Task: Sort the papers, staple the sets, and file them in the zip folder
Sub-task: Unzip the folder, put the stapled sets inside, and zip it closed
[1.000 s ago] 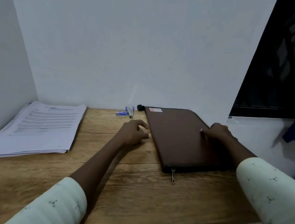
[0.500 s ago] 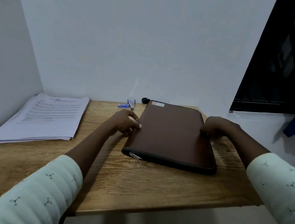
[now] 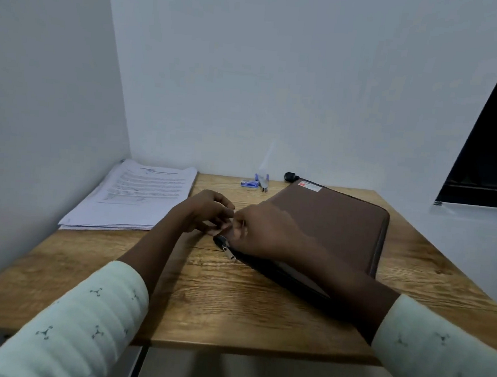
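The brown zip folder (image 3: 333,224) lies flat and closed on the wooden desk (image 3: 232,300), turned at an angle with one corner pointing at me. A metal zipper pull (image 3: 231,254) hangs loose at that corner. My right hand (image 3: 267,231) reaches across the folder to the same corner and pinches a thin second zipper tab between thumb and finger. My left hand (image 3: 206,212) sits just left of the corner with its fingers loosely curled, the fingertips at the folder's edge. The stack of printed papers (image 3: 139,197) lies at the desk's left. A blue stapler (image 3: 262,181) rests by the back wall.
A small blue staple box (image 3: 249,183) lies beside the stapler and a small black object (image 3: 291,177) sits behind the folder. Walls close the desk on the left and back. A dark window (image 3: 494,148) is on the right. The desk's front edge is near me.
The folder has been swung round so its zipper corner points at me. My right hand left the folder's right edge and crossed to that corner. My left hand let go of the left edge.
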The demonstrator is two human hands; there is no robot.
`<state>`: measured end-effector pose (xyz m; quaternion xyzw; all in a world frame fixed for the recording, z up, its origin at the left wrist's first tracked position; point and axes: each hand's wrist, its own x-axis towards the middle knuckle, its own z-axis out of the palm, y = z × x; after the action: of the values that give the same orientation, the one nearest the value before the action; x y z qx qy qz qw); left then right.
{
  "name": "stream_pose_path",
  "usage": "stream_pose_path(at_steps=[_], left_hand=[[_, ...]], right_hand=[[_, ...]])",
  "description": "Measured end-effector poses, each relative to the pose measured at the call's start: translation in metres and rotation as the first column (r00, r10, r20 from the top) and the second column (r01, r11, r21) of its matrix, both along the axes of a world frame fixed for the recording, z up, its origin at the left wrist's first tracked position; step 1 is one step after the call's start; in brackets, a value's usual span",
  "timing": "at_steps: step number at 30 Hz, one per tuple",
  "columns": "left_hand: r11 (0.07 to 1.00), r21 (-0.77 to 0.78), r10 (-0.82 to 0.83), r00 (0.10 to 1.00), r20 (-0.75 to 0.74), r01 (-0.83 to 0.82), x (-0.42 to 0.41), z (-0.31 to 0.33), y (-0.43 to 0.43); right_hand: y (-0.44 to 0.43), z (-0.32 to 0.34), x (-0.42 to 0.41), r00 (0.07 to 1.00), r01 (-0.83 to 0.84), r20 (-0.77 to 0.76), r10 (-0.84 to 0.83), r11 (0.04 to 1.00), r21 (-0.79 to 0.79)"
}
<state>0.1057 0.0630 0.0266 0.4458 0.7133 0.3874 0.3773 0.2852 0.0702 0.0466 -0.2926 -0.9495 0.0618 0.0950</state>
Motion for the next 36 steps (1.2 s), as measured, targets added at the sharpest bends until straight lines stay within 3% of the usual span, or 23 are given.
stream_pose_path(at_steps=[7, 12, 22, 28, 36], left_hand=[[1.000, -0.002, 0.011, 0.998, 0.058, -0.011, -0.010, -0.006, -0.008], [1.000, -0.022, -0.014, 1.000, 0.004, 0.014, -0.003, 0.000, -0.008], [0.997, -0.059, -0.056, 0.995, -0.078, 0.051, 0.002, 0.006, -0.008], [0.996, -0.078, -0.054, 0.995, -0.089, 0.048, 0.002, 0.005, -0.005], [0.996, -0.081, -0.048, 0.994, -0.098, 0.040, -0.001, 0.004, -0.002]], right_hand=[[-0.002, -0.004, -0.018, 0.972, -0.180, 0.125, 0.198, 0.973, -0.144], [0.003, 0.002, -0.013, 0.951, -0.190, 0.214, 0.223, 0.968, -0.165], [0.003, -0.011, -0.008, 0.947, -0.282, 0.165, 0.276, 0.959, 0.014], [0.002, -0.003, -0.009, 0.918, -0.280, 0.289, 0.273, 0.960, -0.016], [0.004, -0.004, -0.011, 0.888, -0.408, 0.295, 0.352, 0.900, 0.153]])
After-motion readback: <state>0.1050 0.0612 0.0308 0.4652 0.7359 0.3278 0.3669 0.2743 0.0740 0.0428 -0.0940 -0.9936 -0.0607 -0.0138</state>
